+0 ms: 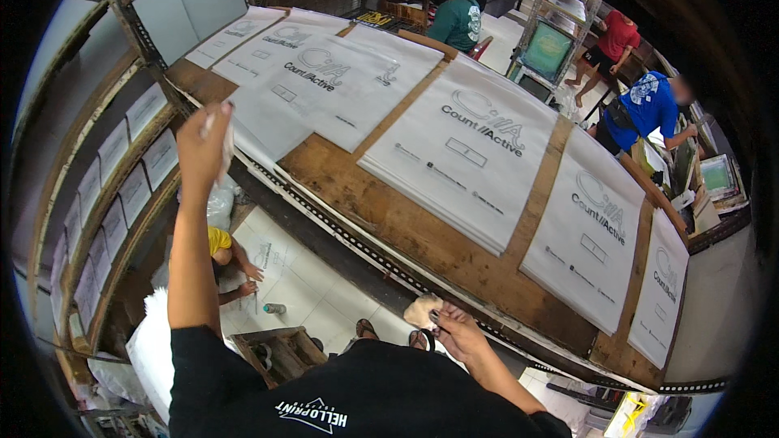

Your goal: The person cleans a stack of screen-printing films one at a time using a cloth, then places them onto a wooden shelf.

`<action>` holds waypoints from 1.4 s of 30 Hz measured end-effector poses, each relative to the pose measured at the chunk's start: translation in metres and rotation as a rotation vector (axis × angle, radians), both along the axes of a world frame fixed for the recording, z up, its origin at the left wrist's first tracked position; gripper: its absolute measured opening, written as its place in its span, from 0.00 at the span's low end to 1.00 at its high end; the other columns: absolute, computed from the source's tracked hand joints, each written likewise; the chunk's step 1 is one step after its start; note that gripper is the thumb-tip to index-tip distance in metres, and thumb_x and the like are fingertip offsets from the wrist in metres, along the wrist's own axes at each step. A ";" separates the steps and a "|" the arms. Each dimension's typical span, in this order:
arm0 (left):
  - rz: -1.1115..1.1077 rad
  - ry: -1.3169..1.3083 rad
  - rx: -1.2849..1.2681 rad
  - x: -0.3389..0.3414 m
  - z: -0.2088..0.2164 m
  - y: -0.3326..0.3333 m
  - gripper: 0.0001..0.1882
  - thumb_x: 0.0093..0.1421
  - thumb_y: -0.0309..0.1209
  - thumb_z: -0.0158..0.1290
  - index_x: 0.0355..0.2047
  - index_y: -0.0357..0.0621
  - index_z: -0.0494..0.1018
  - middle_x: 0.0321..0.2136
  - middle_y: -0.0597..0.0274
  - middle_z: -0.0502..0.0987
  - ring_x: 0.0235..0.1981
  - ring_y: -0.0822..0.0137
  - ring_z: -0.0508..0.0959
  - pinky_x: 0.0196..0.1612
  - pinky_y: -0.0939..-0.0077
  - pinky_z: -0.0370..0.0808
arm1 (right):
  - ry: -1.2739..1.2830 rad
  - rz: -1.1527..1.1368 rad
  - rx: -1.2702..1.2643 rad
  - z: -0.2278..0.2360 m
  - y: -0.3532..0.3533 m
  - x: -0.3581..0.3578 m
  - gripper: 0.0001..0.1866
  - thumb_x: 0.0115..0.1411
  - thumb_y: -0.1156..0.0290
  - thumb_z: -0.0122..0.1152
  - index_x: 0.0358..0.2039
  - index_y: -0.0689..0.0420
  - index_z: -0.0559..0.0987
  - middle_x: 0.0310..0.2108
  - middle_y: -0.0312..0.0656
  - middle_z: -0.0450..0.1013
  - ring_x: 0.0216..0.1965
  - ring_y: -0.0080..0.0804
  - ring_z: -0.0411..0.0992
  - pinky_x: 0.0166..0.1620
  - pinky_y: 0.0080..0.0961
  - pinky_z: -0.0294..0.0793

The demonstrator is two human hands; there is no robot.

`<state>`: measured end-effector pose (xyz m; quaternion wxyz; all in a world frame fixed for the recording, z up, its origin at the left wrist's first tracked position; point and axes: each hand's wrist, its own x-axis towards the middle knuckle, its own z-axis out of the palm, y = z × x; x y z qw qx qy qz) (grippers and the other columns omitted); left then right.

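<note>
My left hand [203, 148] is raised at the left end of the table, its fingers closed. A whitish scrap shows along its far side, too little to name. My right hand [461, 332] pinches a crumpled beige rag [422, 311] just off the table's near edge, and its fingertips look dark-stained. Across the brown board tabletop [357, 199] lie stacks of white printed plastic sheets. The large middle stack [462, 154] is nearest in front of me, with an overlapping stack [324, 93] to its left. Two more, a right stack [588, 227] and an end stack [661, 296], lie farther right.
A perforated metal rail [333, 235] edges the table. Shelves [97, 195] with white sheets stand left. Below, a person in yellow [219, 243] crouches by a wooden crate [280, 353]. Persons in green [456, 20], red [619, 36] and blue [647, 109] are beyond, near a screen frame [548, 50].
</note>
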<state>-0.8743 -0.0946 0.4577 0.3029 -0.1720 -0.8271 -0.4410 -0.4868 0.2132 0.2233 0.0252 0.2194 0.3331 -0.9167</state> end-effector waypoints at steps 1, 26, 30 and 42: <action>-0.052 -0.137 -0.023 0.023 -0.002 0.011 0.17 0.62 0.42 0.59 0.35 0.37 0.81 0.29 0.58 0.81 0.31 0.65 0.77 0.39 0.69 0.72 | 0.028 0.029 0.000 -0.002 0.003 0.000 0.05 0.63 0.77 0.62 0.39 0.55 0.77 0.35 0.33 0.76 0.33 0.21 0.72 0.36 0.19 0.70; -0.668 0.211 -1.050 0.167 -0.019 0.212 0.21 0.63 0.34 0.51 0.57 0.49 0.72 0.56 0.63 0.76 0.44 0.53 0.80 0.47 0.60 0.77 | 0.297 0.179 0.112 0.129 0.046 0.105 0.12 0.56 0.84 0.64 0.34 0.56 0.71 0.34 0.31 0.73 0.36 0.15 0.71 0.41 0.15 0.69; -0.698 0.310 -1.075 0.160 -0.022 0.218 0.20 0.58 0.30 0.50 0.52 0.45 0.76 0.49 0.61 0.80 0.40 0.53 0.81 0.43 0.60 0.77 | 0.331 0.145 0.180 0.128 0.045 0.113 0.11 0.57 0.82 0.65 0.35 0.56 0.72 0.33 0.30 0.71 0.37 0.16 0.69 0.42 0.17 0.68; -0.776 0.486 -1.055 0.152 -0.028 0.223 0.15 0.55 0.28 0.52 0.44 0.41 0.75 0.42 0.56 0.80 0.39 0.54 0.79 0.39 0.61 0.77 | 0.393 0.195 0.214 0.117 0.038 0.111 0.08 0.61 0.79 0.64 0.37 0.57 0.73 0.35 0.31 0.73 0.38 0.16 0.71 0.43 0.19 0.70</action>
